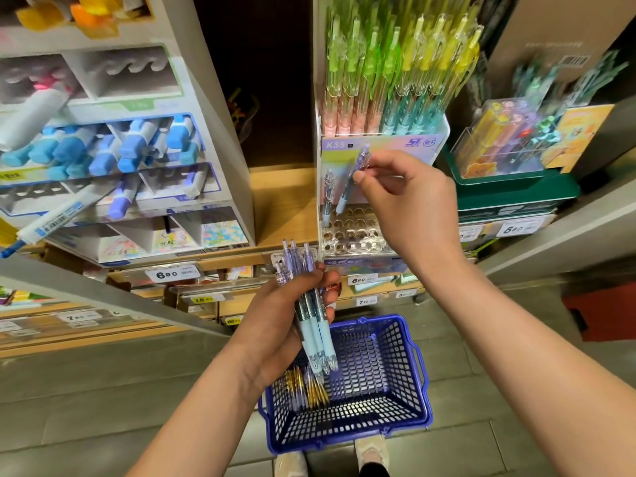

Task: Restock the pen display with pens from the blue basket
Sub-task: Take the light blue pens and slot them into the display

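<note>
My left hand (280,321) grips a bundle of purple-and-light-blue pens (311,315), tips pointing down, above the blue basket (409,356) on the floor. More pens (304,387) lie in the basket's near-left corner. My right hand (409,204) pinches one purple pen (351,182) by its upper part, its tip at a hole of the clear pen display (351,235). One pen (327,197) stands in the display's left column. Most holes in that lower tier are vacant. The upper tier holds green, yellow, pink and teal pens (395,80).
A white stand with blue and purple markers (113,149) fills the left shelf. A clear box of pens on a green case (509,146) sits to the right. Price tags (172,273) line the wooden shelf edge. My shoes (292,464) show below the basket.
</note>
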Demonstrator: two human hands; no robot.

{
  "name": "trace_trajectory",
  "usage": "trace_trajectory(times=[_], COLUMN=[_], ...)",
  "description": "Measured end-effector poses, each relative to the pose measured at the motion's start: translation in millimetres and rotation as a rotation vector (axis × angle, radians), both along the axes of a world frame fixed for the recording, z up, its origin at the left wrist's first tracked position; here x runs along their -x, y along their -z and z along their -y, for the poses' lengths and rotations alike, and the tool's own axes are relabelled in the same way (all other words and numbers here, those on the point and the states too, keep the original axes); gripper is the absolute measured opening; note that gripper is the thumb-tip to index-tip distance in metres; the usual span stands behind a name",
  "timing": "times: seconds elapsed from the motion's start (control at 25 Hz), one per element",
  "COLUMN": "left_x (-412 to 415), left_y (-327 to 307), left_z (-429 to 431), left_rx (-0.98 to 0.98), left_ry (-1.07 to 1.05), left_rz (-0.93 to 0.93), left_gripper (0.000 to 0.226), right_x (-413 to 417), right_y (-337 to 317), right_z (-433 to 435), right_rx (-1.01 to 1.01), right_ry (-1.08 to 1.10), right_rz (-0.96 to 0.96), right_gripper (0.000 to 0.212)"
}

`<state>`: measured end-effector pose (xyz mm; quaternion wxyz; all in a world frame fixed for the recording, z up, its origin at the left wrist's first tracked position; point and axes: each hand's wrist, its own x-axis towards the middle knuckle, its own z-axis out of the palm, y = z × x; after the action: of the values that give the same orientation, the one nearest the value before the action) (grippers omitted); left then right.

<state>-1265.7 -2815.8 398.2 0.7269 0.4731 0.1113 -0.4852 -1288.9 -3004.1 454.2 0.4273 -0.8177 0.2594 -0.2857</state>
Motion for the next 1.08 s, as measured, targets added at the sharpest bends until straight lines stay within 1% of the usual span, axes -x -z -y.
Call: trace_trajectory(times=[0.12, 0.24, 0.4, 0.48, 0.56, 0.64, 0.68, 0.72, 0.8, 0.92, 1.0, 1.08], left_x=[0.8, 0.9, 0.5, -0.3, -1.4, -1.9, -2.1, -2.3, -2.8, -4.8, -5.9, -6.4], left_y=[0.3, 0.5, -0.1, 0.4, 1.6, 2.2, 2.2, 2.1, 2.1, 1.1, 1.0, 0.7], left_z=[-1.5, -2.4, -3.0, -2.8, -1.9, -0.8, -0.6, -0.6, -0.8, -0.9, -1.2, -2.7], left_rx=[-0.01, -0.037, -0.013, 0.008, 0.011, 0.011, 0.016, 0.02, 0.022, 0.012, 0.011, 0.013], left_ry=[0.01, 0.003, 0.016, 0.021, 0.02, 0.019, 0.024, 0.029, 0.029, 0.018, 0.008, 0.009], left_rz=[0.034, 0.026, 0.047, 0.061, 0.07, 0.079, 0.088, 0.1, 0.113, 0.119, 0.1, 0.072], left_gripper=[0.035, 0.034, 0.039, 0.036, 0.025, 0.015, 0.015, 0.018, 0.022, 0.021, 0.015, 0.01], right_x=[-5.2, -10.3, -9.3, -3.3, 6.3, 16.7, 20.4, 22.7, 23.1, 20.1, 18.0, 14.5], right_y=[6.8, 13.9, 20.6, 21.2, 22.6, 22.1, 21.6, 22.7, 25.8, 24.6, 16.6, 4.6], right_z=[-1.6, -1.6, -1.6, -2.7, -6.1, -14.1, -18.6, -22.1, -26.0, -26.5, -21.5, -12.2], right_rx=[0.092, 0.125, 0.091, 0.04, -0.098, -0.405, -0.537, -0.611, -0.688, -0.755, -0.759, -0.713], right_ry=[-0.034, -0.057, -0.065, -0.038, -0.073, -0.239, -0.326, -0.384, -0.381, -0.28, -0.205, -0.107], right_rz=[-0.02, -0.096, -0.262, -0.323, -0.396, -0.464, -0.49, -0.503, -0.471, -0.358, -0.248, -0.094], right_gripper=[0.015, 0.015, 0.014, 0.009, 0.01, 0.014, 0.015, 0.016, 0.016, 0.017, 0.019, 0.019])
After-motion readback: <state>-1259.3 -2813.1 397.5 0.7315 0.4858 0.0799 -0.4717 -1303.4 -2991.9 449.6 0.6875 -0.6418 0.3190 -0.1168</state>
